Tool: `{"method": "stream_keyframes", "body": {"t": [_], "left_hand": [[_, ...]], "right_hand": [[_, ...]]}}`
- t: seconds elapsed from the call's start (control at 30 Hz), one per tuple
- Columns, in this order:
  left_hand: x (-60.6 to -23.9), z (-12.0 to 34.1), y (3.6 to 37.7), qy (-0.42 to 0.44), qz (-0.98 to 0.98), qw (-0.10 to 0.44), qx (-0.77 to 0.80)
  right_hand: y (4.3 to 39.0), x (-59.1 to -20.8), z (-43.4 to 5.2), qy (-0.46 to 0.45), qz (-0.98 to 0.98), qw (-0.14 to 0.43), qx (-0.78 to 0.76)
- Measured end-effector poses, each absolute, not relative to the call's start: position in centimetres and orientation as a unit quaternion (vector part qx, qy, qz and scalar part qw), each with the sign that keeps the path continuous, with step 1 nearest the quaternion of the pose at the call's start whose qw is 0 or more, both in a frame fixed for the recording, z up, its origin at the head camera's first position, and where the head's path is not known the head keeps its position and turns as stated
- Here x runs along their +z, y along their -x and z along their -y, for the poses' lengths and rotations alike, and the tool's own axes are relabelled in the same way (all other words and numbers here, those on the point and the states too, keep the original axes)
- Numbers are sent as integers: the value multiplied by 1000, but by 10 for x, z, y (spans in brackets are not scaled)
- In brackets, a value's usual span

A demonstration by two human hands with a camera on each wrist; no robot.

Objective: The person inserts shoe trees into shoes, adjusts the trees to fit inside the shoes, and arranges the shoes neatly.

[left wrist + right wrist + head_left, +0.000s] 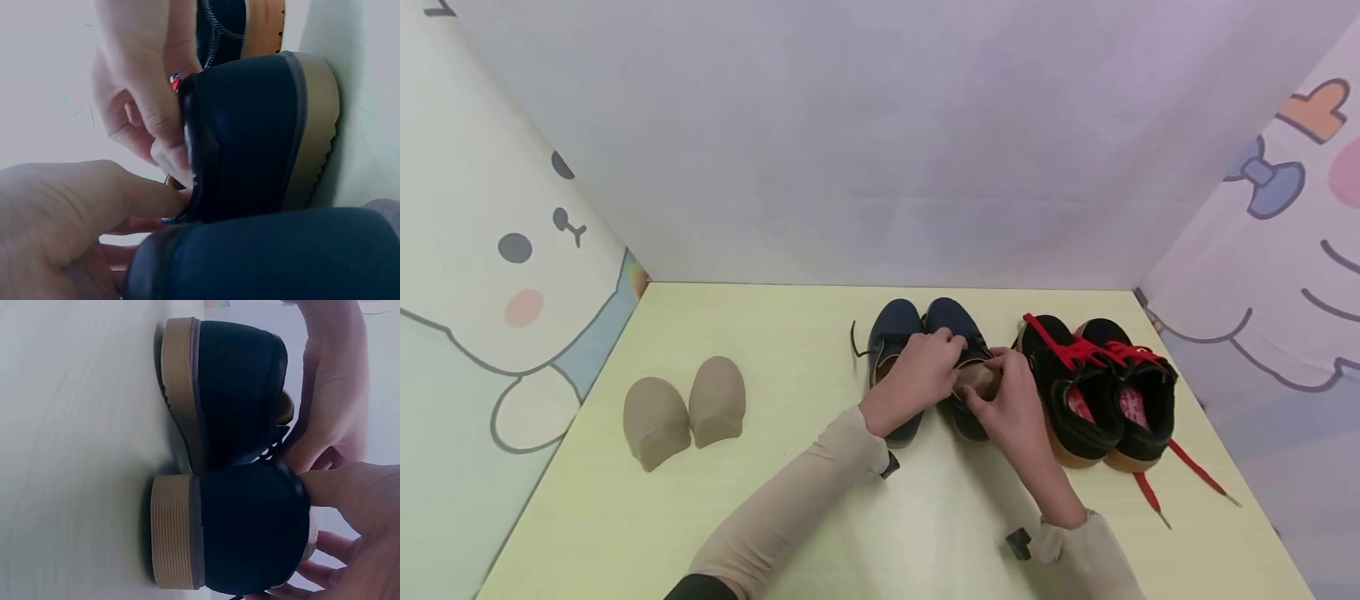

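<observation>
A pair of navy lace-up shoes stands mid-table in the head view, toes to the back: the left shoe (897,321) and the right shoe (950,315). A beige insert (979,381) shows in the right shoe's opening, its top edge (312,534) past the rim in the right wrist view. My left hand (925,367) pinches the right shoe near its tongue and laces. My right hand (1017,404) grips the insert, thumb on its near side and fingers on the far side. Inside the shoe, fingertips are partly hidden. Two more beige inserts (657,417) (717,400) lie at the left.
Black shoes (1071,408) with red laces (1078,350) stand close to my right hand. Loose lace ends (1206,473) trail toward the table's right edge. A pale wall (887,167) rises behind the yellowish table (790,350); cartoon-printed sheets (512,333) flank it.
</observation>
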State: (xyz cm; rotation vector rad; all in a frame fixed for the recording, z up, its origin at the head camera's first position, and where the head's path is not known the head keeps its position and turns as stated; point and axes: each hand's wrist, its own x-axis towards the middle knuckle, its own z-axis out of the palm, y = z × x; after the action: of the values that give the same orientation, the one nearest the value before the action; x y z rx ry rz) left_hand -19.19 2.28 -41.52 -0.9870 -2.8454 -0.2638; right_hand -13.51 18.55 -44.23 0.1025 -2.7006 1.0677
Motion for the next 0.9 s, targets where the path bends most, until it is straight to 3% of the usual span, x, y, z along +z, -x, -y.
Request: {"method": "stream_keyframes", "body": {"t": [0.37, 0.63, 0.9], "left_hand": [[-430, -41, 185, 313, 935, 163, -26], [-436, -41, 184, 316, 932, 172, -44], [-434, -37, 185, 323, 932, 143, -83]], "right_hand": [[137, -440, -189, -31, 929, 100, 356], [136, -442, -186, -19, 931, 114, 347], [138, -446, -186, -13, 931, 131, 341]]}}
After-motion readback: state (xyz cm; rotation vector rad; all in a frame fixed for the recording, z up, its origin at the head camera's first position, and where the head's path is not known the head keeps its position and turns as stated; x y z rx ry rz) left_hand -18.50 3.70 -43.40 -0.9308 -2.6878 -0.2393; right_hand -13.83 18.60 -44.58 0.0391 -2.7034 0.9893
